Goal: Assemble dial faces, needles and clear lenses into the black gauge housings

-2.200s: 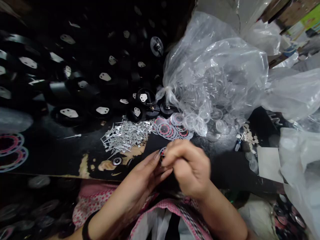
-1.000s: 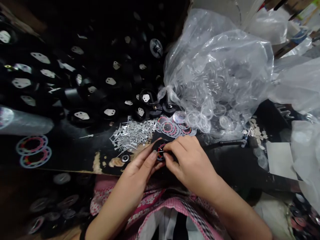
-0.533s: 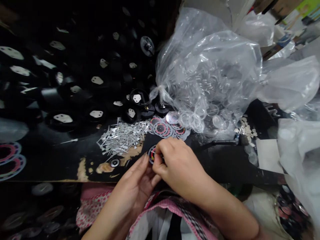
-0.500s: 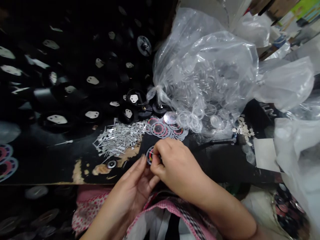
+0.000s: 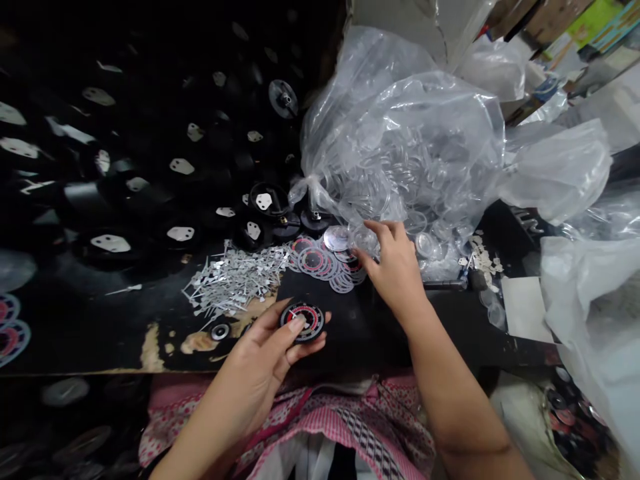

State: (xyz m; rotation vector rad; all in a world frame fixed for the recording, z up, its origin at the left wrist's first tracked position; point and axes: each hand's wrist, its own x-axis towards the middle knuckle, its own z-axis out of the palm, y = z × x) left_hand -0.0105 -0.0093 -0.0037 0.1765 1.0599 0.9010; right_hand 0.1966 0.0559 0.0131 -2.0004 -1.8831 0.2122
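Observation:
My left hand [image 5: 260, 363] grips a small round black gauge [image 5: 303, 320] with a red-and-white dial face, thumb on its rim, just above the black board's near edge. My right hand [image 5: 397, 267] stretches forward with fingers spread, its tips at the clear round plastic covers [image 5: 373, 237] spilling from the big transparent bag [image 5: 405, 147]. Beside that hand lies a fan of printed dial discs [image 5: 320, 260]. A heap of small silvery metal pointers [image 5: 233, 280] lies left of the discs.
Many black round housings with white plates [image 5: 180, 233] fill the dark back left. A small metal ring [image 5: 220, 331] lies on the worn board. More plastic bags [image 5: 590, 307] crowd the right, with white scraps [image 5: 483, 253] and a pale sheet [image 5: 525, 310].
My right hand left the gauge and moved forward and right to the clear covers. My left hand now holds the gauge alone, its dial face turned up.

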